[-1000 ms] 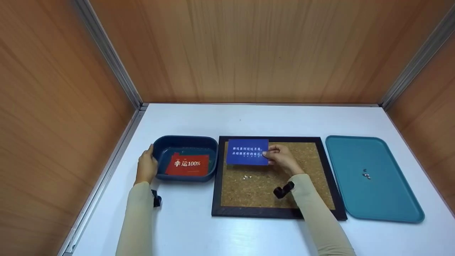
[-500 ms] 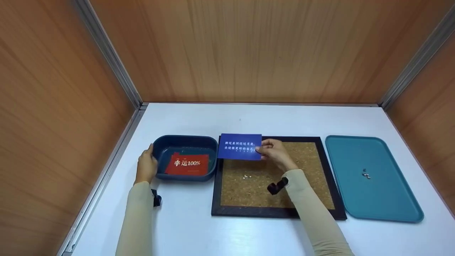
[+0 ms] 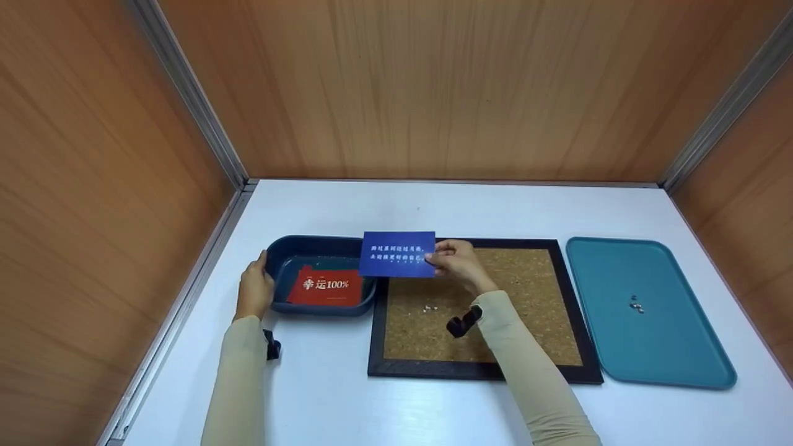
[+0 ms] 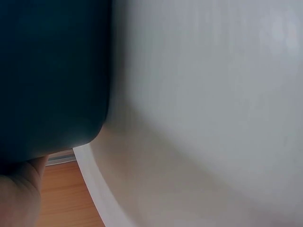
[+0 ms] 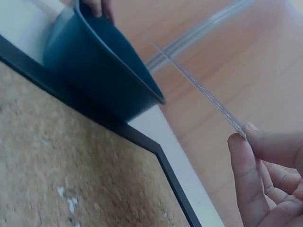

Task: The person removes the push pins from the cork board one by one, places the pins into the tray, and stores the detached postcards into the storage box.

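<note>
In the head view my right hand [image 3: 460, 266] pinches a blue card [image 3: 396, 254] with white writing at its right edge. The right wrist view shows the card edge-on, between thumb and fingers. It is held up over the right end of a dark teal basin [image 3: 322, 311] and the corkboard's left edge. Inside the basin lie red cards [image 3: 328, 288], the top one printed in white. My left hand [image 3: 255, 288] grips the basin's left end, and in the right wrist view its fingers [image 5: 97, 7] reach over the rim.
A corkboard [image 3: 483, 334] with a black frame lies right of the basin, with small shiny pieces [image 3: 430, 308] on it. Farther right is a teal tray [image 3: 657, 347] holding a few small metallic bits [image 3: 637, 305]. Wooden panels [image 3: 458, 93] enclose the white table [image 3: 322, 384].
My right hand has carried the blue card leftward and slightly away from me, from above the corkboard to partly over the basin. My left hand has stayed at the basin.
</note>
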A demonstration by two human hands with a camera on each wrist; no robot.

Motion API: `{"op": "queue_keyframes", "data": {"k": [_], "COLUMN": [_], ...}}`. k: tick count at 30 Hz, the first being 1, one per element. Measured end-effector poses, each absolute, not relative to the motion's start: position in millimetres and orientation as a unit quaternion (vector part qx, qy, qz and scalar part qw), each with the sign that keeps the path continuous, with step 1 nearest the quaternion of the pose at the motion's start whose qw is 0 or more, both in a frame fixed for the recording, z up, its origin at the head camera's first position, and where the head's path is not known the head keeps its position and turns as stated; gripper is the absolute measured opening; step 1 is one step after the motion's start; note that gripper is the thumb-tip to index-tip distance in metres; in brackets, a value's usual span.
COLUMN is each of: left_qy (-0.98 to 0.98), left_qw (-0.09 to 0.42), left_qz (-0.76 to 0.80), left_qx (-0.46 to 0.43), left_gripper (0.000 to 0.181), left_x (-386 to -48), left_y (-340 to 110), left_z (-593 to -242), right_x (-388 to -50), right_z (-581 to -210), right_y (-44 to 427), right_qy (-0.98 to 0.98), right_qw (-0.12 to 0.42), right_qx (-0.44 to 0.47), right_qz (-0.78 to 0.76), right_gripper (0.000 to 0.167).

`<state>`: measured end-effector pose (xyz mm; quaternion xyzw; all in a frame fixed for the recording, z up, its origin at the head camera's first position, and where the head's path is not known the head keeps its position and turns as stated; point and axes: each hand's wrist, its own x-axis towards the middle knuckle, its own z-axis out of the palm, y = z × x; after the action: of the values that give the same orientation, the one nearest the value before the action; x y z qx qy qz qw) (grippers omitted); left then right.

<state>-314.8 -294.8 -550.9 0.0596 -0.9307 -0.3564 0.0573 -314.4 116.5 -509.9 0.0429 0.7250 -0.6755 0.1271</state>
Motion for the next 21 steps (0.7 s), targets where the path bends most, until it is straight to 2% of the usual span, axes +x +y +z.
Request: {"op": "queue_keyframes", "data": {"k": [21], "left_qy": [-0.933], "left_qw": [0.046], "left_qz": [-0.35], "left_qx": [0.061], "left_gripper": [0.052], "left_x": [-313.3], "left_y": [-299.3], "left_z": [-554.3], "right_x": [-317.5], "right_z": [-507.7], "right_y": [55.0], "right_qy": [0.74], "right_qw": [0.114], "right_qx": [0.041], "right_qz": [-0.662], "right_gripper": [0.024]}}
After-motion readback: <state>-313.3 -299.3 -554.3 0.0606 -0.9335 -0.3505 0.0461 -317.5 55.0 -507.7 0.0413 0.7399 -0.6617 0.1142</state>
